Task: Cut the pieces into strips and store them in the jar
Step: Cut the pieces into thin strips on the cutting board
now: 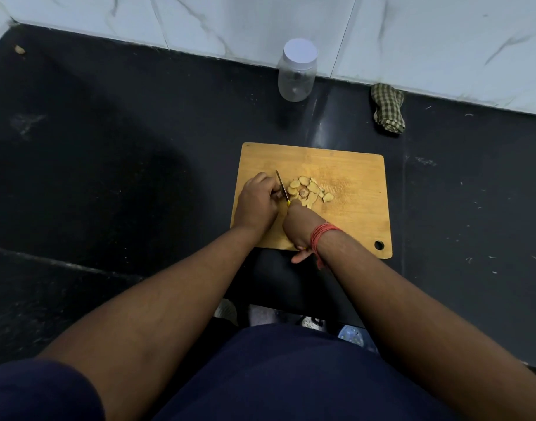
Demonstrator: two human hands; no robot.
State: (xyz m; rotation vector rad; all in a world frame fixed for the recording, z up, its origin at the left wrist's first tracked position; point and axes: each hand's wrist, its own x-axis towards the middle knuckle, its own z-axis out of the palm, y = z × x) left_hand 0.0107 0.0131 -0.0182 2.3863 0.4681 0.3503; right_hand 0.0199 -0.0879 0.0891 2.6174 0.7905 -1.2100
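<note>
The pieces (310, 191) lie in a loose heap near the middle of the wooden cutting board (351, 177), which rests on the dark desk (139, 132); they look like pale slices of a root, perhaps ginger (the view is too small to be sure). They are judged light, thin and fairly stiff, likely a little damp and so apt to slide on the board or cling to the blade; each is best pinned flat by fingertips set back from the cutting line, not pinched by its edge.

The left hand (257, 202) sits curled on the board just left of the heap, its fingers bent down over something beside the blade; what it pins is hidden, probably a slice. The right hand (300, 226) is wrapped round the handle of a small knife (282, 186), of which only a speck of yellow shows; a red thread (321, 235) is wound about that wrist. The thin blade runs away from the person between the two hands, so the left fingertips lie close to its edge, which is the chief risk.

The jar (297, 71) stands well apart at the back by the marble wall (412, 41), clear, seemingly plastic, light and easily tipped, its white lid on; it is best held round the body while the lid is turned. A checked cloth (387, 109) lies to its right. No brand, label or writing can be read anywhere.
</note>
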